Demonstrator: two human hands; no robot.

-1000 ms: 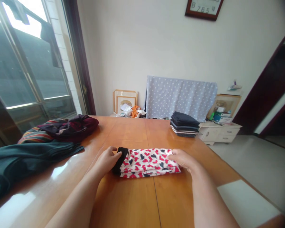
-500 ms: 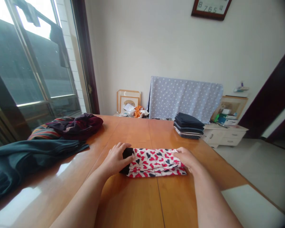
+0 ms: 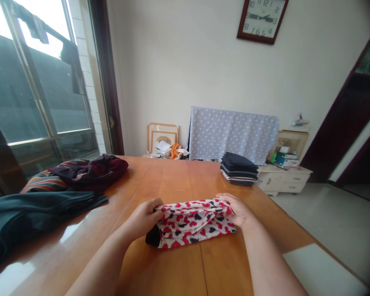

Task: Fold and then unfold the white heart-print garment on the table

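Observation:
A white cloth garment with red and black hearts point(image 3: 194, 226) is in front of me on the wooden table, folded into a long bundle. Its left end has a black band point(image 3: 153, 237). My left hand point(image 3: 148, 218) pinches the upper left edge between thumb and fingers. At the upper right corner, my right hand point(image 3: 235, 209) grips the cloth. The far edge is raised between both hands, while the near edge rests on the tabletop. Which kind of garment it is, I cannot make out.
On the wooden table point(image 3: 160, 176), a stack of folded dark clothes point(image 3: 238, 168) stands at the back right. A dark green garment point(image 3: 43, 213) and a maroon and striped heap point(image 3: 89, 170) lie along the left. Behind the table hangs a dotted blue cloth point(image 3: 230, 131).
Both hands have lifted the far edge of the heart-print cloth, which lay flatter before. My left hand has closed on its edge. The view has tilted up, showing more of the clock.

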